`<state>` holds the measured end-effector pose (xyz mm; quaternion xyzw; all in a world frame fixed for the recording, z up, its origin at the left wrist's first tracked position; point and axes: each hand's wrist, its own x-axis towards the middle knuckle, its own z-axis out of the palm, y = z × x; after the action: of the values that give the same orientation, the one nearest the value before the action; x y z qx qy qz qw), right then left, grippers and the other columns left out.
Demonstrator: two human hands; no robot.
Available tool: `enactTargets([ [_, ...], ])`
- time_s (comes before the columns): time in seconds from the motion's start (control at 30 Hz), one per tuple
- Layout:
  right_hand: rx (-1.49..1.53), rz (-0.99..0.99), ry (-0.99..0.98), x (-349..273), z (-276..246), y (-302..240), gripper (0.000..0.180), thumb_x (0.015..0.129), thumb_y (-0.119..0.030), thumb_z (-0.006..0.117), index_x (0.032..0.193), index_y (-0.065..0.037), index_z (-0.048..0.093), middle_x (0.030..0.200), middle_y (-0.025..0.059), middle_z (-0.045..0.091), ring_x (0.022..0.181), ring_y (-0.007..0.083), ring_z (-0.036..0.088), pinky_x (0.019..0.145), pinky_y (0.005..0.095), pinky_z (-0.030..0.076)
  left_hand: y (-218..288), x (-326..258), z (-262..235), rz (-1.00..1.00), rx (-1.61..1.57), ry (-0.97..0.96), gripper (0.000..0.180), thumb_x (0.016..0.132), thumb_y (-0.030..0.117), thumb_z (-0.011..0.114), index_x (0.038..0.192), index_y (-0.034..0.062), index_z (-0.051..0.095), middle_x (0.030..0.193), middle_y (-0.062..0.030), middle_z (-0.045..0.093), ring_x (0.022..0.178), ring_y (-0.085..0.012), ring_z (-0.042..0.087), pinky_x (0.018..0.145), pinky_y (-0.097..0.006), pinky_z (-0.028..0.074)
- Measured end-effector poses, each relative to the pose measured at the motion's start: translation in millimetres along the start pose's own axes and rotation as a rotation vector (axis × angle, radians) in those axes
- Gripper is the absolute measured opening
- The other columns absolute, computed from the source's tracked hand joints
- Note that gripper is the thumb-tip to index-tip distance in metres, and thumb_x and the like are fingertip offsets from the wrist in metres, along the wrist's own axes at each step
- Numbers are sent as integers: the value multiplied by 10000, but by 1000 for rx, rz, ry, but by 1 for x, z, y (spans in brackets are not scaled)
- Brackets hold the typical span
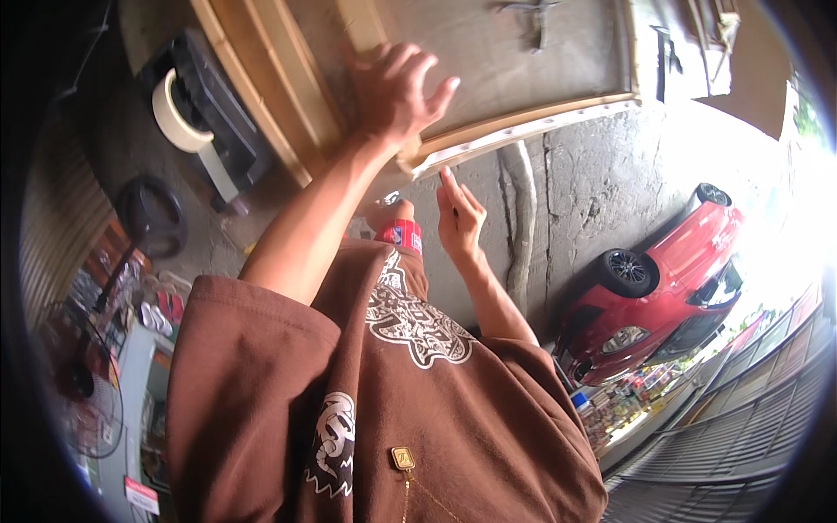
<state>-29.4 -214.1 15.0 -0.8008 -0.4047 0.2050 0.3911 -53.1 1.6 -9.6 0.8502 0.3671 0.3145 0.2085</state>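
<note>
Spreading wide, the left hand (pixel 397 98) is over the wooden frame (pixel 523 126) toward twelve o'clock, likely stiff, best held edgewise; right hand (pixel 460 218): pinch unclear.

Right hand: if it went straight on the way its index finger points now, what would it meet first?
The right hand would most likely meet the white strip along the wooden frame's near edge; fingertip and strip may already touch, as depth is unclear.

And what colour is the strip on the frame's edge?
The strip is white, seen in the head view.
</note>
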Motion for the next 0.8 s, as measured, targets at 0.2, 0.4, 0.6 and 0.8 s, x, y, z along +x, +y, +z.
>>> enactTargets([
  [0.2,-149,95,18,51,-70,-28,422,840,20,599,1251,-79,601,716,113,525,614,234,528,605,329,461,5,4,-4,37,88,-19,220,763,377,724,830,189,631,873,37,604,836,-196,583,909,-495,321],
  [0.4,-85,16,-159,182,-66,-18,312,840,-122,628,1141,-46,657,1017,204,619,879,370,621,809,401,488,12,9,-7,14,57,-65,213,807,356,695,844,157,628,862,18,603,846,-207,576,971,-531,293],
  [0.6,-525,161,-57,278,-54,11,516,807,-468,631,933,29,695,1067,256,540,956,417,567,840,454,498,27,16,-18,-52,138,-97,238,805,351,705,807,129,620,819,-3,593,806,-215,558,916,-450,335],
  [0.8,-401,261,-230,302,-58,20,467,702,-347,623,923,59,689,1321,361,330,1116,481,469,893,482,490,23,14,-11,-66,180,-110,279,766,383,729,789,139,597,824,0,592,805,-229,560,930,-469,329],
])
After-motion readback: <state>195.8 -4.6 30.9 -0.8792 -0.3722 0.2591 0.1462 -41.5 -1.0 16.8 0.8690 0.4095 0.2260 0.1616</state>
